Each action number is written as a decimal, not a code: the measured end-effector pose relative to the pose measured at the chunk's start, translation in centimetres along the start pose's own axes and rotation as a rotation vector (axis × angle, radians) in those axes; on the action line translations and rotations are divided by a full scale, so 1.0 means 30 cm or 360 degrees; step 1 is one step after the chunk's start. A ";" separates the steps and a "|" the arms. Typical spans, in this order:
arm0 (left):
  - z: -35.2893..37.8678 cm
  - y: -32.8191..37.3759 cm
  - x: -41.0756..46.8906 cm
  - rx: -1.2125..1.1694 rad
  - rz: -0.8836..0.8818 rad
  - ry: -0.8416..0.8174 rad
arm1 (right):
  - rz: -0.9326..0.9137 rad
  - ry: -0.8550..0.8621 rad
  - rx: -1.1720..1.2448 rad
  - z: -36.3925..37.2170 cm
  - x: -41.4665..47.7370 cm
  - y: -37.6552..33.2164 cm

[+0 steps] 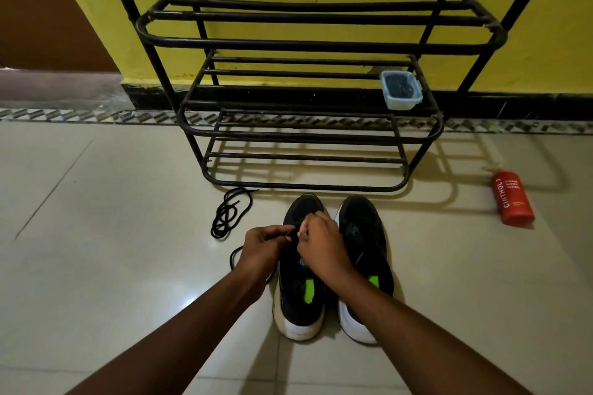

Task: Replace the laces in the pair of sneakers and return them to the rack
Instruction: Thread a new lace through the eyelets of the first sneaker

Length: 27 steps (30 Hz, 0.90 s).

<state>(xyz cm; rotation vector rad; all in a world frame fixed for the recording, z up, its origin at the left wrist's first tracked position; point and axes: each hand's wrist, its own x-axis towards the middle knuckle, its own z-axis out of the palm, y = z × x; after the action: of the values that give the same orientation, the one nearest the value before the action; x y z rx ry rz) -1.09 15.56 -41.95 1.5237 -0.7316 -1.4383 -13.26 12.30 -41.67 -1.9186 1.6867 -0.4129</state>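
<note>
My left hand point(261, 247) pinches the tip of a black lace point(236, 255) between thumb and fingertips, right at the eyelets of the left sneaker point(300, 298); the rest of that lace loops out onto the floor point(96, 266) beside my wrist. My right hand point(321, 245) is curled tight over the same spot, fingers bent down on the upper, but I cannot tell whether they grip lace or shoe. The right sneaker point(365, 244) stands just beside its mate, toes toward the rack point(308, 42). A spare lace point(229, 213) lies coiled near the rack's foot. A small tub point(401, 90) sits on the middle shelf; a red bottle point(512, 199) lies well off to the right.
</note>
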 end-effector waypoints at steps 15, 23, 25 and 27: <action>0.011 -0.011 0.075 0.0324 0.0036 0.0127 | -0.0038 0.0187 0.0164 0.014 0.002 0.033; 0.007 -0.010 0.103 0.0585 0.0148 0.0078 | 0.0011 0.0291 0.0302 0.023 -0.032 0.035; 0.005 -0.005 0.109 0.0658 0.0151 0.0042 | 0.0023 0.0315 0.0354 0.020 -0.034 0.035; 0.003 0.003 0.118 0.0703 0.0128 0.0012 | 0.0059 0.0337 0.0403 0.019 -0.039 0.029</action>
<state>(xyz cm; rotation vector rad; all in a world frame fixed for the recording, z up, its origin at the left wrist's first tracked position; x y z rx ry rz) -0.64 12.39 -43.47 1.8032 -1.1486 -1.2626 -13.83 13.50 -42.47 -1.7052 1.7049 -0.7990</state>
